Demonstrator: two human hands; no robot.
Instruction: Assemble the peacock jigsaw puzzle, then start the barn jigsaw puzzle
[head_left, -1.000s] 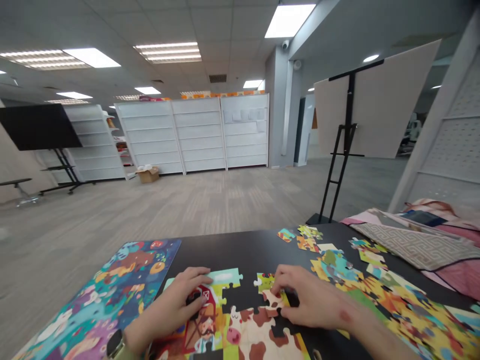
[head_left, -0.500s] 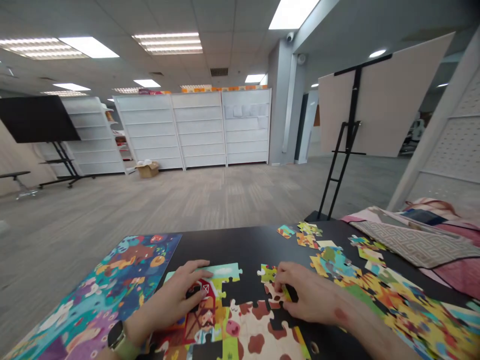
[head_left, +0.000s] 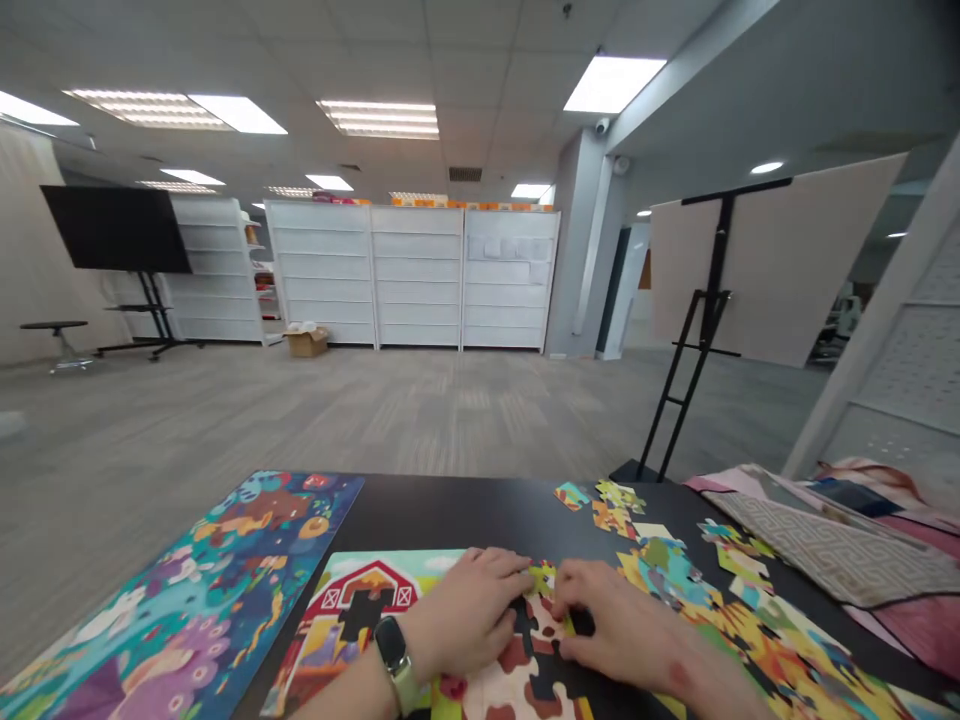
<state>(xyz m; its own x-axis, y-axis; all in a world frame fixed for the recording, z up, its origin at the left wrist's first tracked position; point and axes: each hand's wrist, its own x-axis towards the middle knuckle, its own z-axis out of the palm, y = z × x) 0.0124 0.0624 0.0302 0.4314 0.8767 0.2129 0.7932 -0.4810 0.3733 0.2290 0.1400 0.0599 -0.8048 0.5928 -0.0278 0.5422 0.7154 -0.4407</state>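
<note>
A partly joined jigsaw puzzle [head_left: 427,568] lies in front of me, with a red barn and a brown-spotted cow. My left hand [head_left: 476,612] rests across its middle, fingers stretched toward the right and thumb apart, covering part of the cow. My right hand [head_left: 611,615] has its fingers curled down on the edge of a cow-patterned puzzle piece [head_left: 541,622], which lies at the puzzle's right side. Just above that sits a green puzzle piece [head_left: 543,575], partly behind my left fingertips. Dark gaps show within the barn and the cow.
A finished-looking colourful animal picture [head_left: 225,570] lies at the left of the black table [head_left: 450,505]. Many loose puzzle pieces [head_left: 780,610] heap at the right, with a few more [head_left: 615,515] behind. A pink and grey cloth bag [head_left: 817,545] borders the heap.
My left hand has moved right from the barn to the cow area, uncovering the barn. My right hand stays by the cow-patterned piece. The view has tipped up slightly.
</note>
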